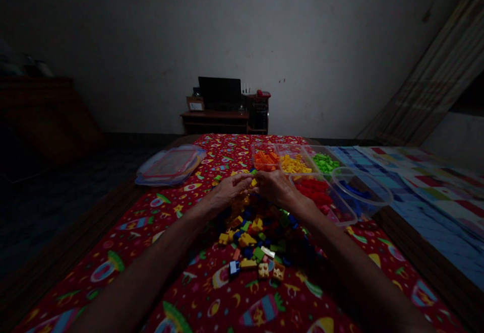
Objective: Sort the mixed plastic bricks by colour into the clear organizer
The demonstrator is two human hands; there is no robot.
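My left hand (234,187) and my right hand (274,187) meet over the far side of a pile of toy building bricks (257,226). At their fingertips shows a small yellow brick (253,183), with a bit of green just behind it. Both hands are closed around this spot, fingers bent inward. The dark light hides exactly which fingers touch the brick. Yellow, blue, green and a few orange bricks lie mixed beneath my wrists. Several loose ones, including a yellow brick (263,270), lie at the pile's near edge.
Clear tubs at the right hold sorted bricks: orange (266,159), yellow (294,163), green (325,162), red (314,191) and blue (351,189). Stacked plastic lids (170,165) lie at the left edge of the red patterned cloth (143,252). A monitor (220,91) stands beyond.
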